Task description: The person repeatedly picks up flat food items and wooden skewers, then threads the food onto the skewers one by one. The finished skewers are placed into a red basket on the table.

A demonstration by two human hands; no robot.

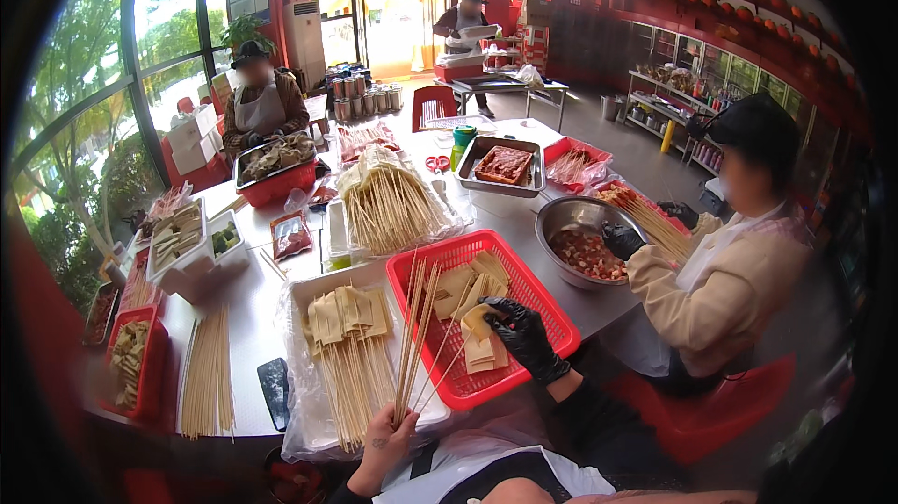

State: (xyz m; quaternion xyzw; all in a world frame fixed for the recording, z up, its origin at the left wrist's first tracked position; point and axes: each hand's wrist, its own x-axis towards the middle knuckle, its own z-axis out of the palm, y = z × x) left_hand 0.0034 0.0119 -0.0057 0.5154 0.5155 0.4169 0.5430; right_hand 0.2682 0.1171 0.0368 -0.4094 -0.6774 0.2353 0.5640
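Observation:
My left hand, bare, is closed round a bundle of bamboo skewers that stand upward over the near-left rim of a red plastic basket. My right hand, in a black glove, pinches a folded tofu sheet above the basket; the tip of a skewer reaches it. Pale tofu sheets lie in piles inside the basket. Left of it, a white tray lined with clear plastic holds skewered tofu sheets, their sticks pointing towards me.
A steel bowl of red chopped food stands right, beside a co-worker. Loose skewers and a phone lie left. Beyond are a heap of skewered food, a steel tray and red scissors. Two more people work farther back.

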